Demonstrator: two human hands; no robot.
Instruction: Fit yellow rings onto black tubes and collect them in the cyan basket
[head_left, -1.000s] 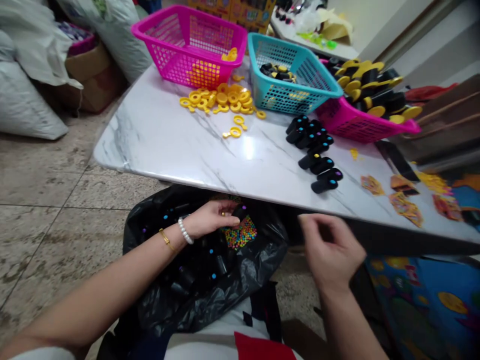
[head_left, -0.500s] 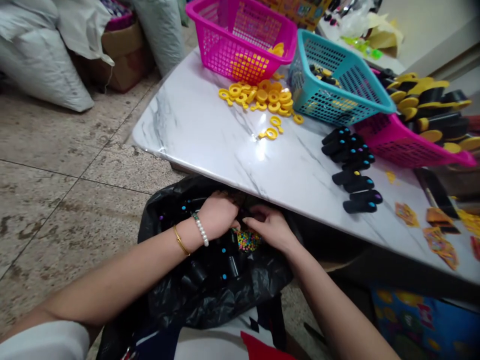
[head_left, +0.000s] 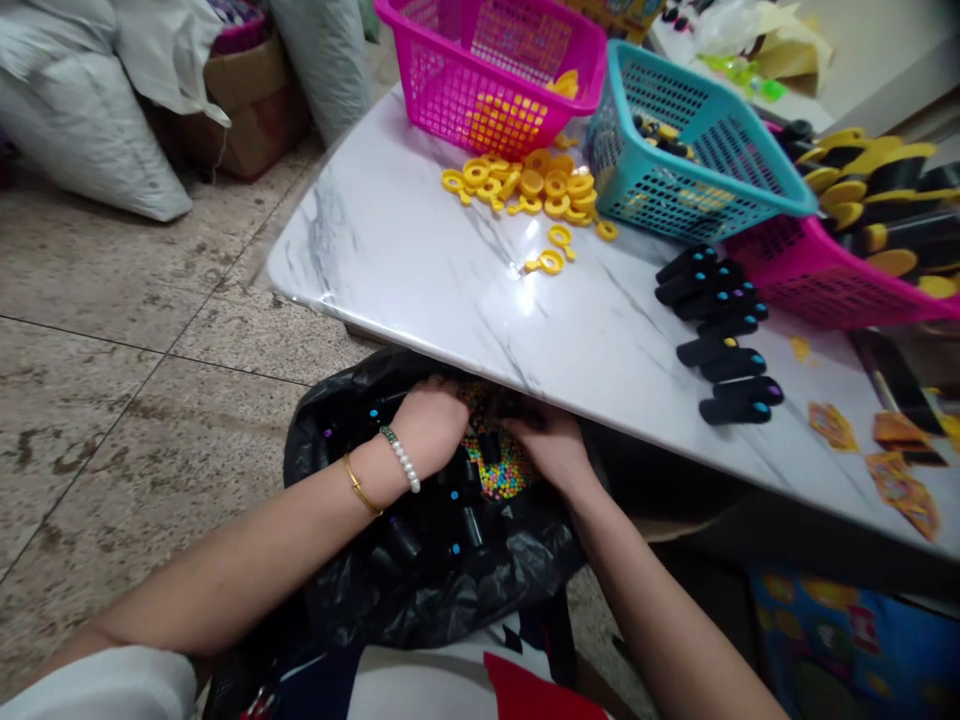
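Both hands reach into a black plastic bag (head_left: 480, 590) below the table edge. My left hand (head_left: 431, 425), with a pearl bracelet and a gold bangle at the wrist, is down at the bag's far side, its fingertips hidden among the contents. My right hand (head_left: 555, 445) is opposite, fingers curled in shadow around something dark that I cannot make out. Between the hands lie small multicoloured beads (head_left: 506, 475). Black tubes (head_left: 471, 525), some with a blue dot on the end, lie around them in the bag.
On the marbled white table (head_left: 397, 240) are yellow ring-shaped caps (head_left: 529, 183), a row of black tubes (head_left: 739, 410), a pink basket (head_left: 502, 60), a turquoise basket (head_left: 697, 190) and another pink basket (head_left: 825, 280). White sacks (head_left: 82, 120) stand on the floor at left.
My hands have moved apart, and more of the beads shows between them. My right hand's fingers now curl in deeper shadow. The view has shifted slightly.
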